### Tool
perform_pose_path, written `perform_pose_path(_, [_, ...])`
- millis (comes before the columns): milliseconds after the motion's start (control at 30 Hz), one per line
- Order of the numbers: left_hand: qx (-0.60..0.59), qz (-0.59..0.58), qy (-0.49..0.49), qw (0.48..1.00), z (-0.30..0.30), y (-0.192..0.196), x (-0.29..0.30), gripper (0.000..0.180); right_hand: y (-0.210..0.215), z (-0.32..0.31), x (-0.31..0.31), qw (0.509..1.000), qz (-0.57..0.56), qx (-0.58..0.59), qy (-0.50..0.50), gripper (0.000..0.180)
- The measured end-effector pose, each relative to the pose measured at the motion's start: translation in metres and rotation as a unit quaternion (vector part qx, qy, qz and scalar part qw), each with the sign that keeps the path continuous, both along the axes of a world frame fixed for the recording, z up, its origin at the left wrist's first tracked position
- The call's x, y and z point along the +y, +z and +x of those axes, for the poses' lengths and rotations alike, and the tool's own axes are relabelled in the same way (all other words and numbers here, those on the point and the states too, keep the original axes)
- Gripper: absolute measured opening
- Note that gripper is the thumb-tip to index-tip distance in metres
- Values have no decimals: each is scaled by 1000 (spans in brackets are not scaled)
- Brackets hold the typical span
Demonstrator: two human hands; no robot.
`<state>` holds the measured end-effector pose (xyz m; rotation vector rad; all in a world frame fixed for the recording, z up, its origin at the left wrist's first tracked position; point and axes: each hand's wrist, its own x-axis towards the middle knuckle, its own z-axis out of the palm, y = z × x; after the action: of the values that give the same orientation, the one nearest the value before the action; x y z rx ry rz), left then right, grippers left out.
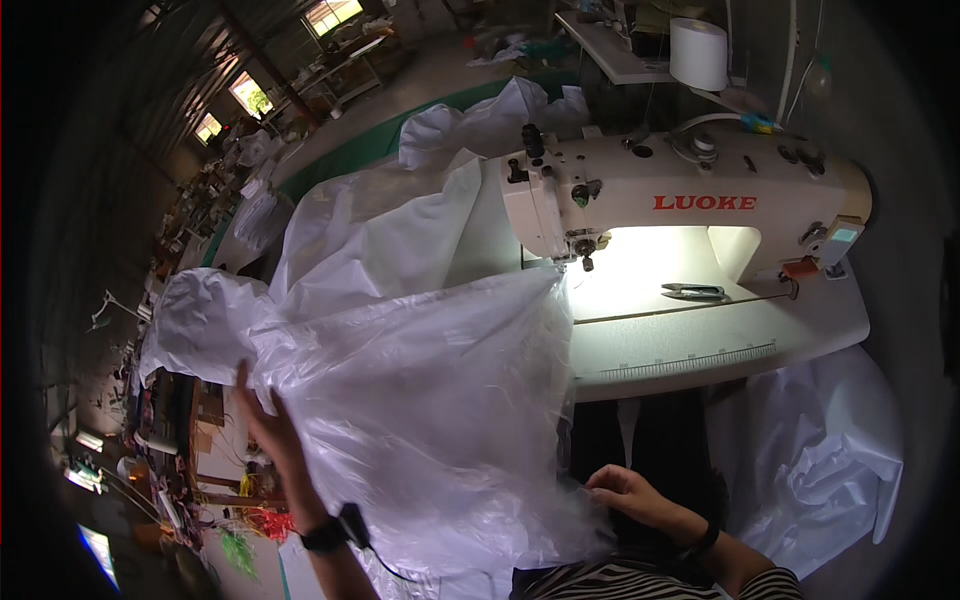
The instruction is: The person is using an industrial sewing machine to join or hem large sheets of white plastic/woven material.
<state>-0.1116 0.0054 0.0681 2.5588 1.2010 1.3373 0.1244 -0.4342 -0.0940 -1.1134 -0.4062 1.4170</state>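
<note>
head view, clock directions from its middle: the sheet (430, 420), thin whitish see-through plastic, spreads from 6 to 9 o'clock, its upper right corner reaching in at the needle end of the machine (690, 180). from there the sheet's right edge drops past the front edge of the bed (660, 335) toward the right hand (635, 497). that hand, at 5 o'clock, is narrow, thumb and fingertips drawn close together at the sheet's edge; i cannot tell whether they pinch it. the left hand (262, 410), at 8 o'clock, is wide, fingers apart and pointing up toward 11, at the sheet's left side; contact i cannot tell.

at 3 o'clock a lit space opens under the machine's arm, with the snips (695, 291) lying on the bed. a scale (690, 362) runs along the bed's front edge. below it, at 4, white plastic (815, 450) hangs, well apart from the right hand. a cone (698, 53) stands at 1.
</note>
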Motion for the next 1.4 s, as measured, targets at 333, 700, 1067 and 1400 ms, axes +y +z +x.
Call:
perform_pose_path(333, [267,-66,-137,952,94,-74,-54,52,1,-6,-24,909,-14,-299,291,34])
perform_pose_path(700, [366,-129,-379,840,86,-95,-175,72,-19,-34,38,908,25,-401,118,49])
perform_pose_path(1067, [150,-166,-359,906,63,-81,-201,51,12,-18,-32,963,-119,-235,53,32])
perform_pose_path(1400, [398,-261,-332,814,24,-124,-201,21,17,-36,-63,857,-75,-486,154,24])
